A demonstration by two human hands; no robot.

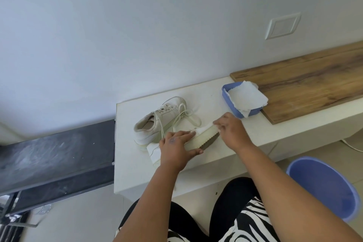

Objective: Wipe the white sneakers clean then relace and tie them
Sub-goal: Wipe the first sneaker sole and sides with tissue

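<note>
Left hand (176, 148) grips tipped sneaker (198, 137); right hand (231, 131) at its toe; second sneaker (159, 120) upright behind.

The left hand (176, 149) covers the middle of the tipped sneaker (204, 135), hiding its lacing. The right hand (232, 132) hides the toe; whether it holds a wipe cannot be told. The bucket (324, 186) is cut by the right edge, as is the wooden board (306, 82). Paper (245, 97) hides the tray's (228, 94) inside.
</note>
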